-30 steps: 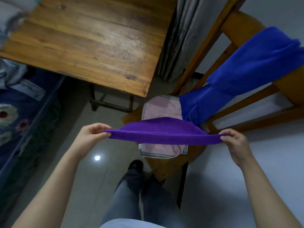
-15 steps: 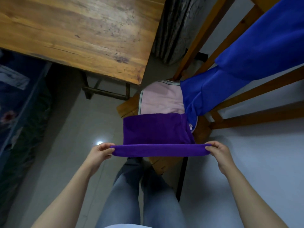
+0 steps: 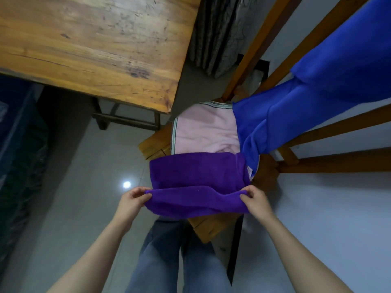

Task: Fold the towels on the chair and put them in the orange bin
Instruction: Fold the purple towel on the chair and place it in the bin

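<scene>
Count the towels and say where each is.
3. The purple towel at the chair seat's front edge; pink towel flat on the seat beneath it; blue towel draped over the chair back. Others may be hidden.

The wooden chair (image 3: 211, 227) stood on the pale tiled floor (image 3: 84, 187), near the bench's (image 3: 95, 43) near right corner. A pink towel (image 3: 203, 132) lay flat on the back part of the seat. A purple towel (image 3: 196, 172) lay across the seat's front part, covering the pink towel's near edge, with its near fold raised at the front edge. A blue towel (image 3: 296, 115) hung from the back rail onto the seat's right side.
</scene>
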`<action>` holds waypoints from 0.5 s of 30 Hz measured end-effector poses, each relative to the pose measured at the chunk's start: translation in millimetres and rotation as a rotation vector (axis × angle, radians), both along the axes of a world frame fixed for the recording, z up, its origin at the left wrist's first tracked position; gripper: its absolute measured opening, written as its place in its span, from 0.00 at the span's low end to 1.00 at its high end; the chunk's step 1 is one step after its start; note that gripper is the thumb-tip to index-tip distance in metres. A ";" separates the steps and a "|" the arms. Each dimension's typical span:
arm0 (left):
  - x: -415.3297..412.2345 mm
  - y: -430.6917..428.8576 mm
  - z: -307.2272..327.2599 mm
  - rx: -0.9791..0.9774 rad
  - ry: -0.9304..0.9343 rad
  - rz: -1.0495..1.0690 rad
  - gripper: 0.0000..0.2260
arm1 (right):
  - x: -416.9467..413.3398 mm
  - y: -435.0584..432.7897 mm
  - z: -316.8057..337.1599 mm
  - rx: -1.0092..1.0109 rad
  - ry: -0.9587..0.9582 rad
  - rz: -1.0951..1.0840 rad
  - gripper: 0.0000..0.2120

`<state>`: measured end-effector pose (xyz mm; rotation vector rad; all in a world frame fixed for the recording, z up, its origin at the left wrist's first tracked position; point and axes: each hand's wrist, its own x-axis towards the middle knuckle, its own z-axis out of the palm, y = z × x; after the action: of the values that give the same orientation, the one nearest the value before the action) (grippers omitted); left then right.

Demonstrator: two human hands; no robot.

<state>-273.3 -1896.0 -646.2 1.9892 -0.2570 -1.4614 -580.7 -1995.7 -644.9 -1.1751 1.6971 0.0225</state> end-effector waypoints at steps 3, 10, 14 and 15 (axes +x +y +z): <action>-14.7 -13.0 -16.0 0.068 -0.106 -0.117 0.08 | 5.9 2.8 -16.3 -0.024 0.182 0.246 0.06; -39.7 -60.3 -34.8 0.164 -0.736 -0.787 0.21 | 35.2 -44.7 -10.3 -0.384 0.357 0.079 0.16; -68.6 -100.8 -37.9 0.040 -0.778 -1.033 0.23 | 47.4 -69.7 -21.0 -0.364 0.449 0.185 0.18; -73.6 -108.9 -40.3 0.008 -0.777 -1.085 0.23 | 49.6 -74.4 -23.8 -0.342 0.481 0.232 0.19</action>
<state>-346.9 -2004.9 -686.4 2.4517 -1.8785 -1.0735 -531.2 -2070.0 -668.7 -1.7236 2.0219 0.1762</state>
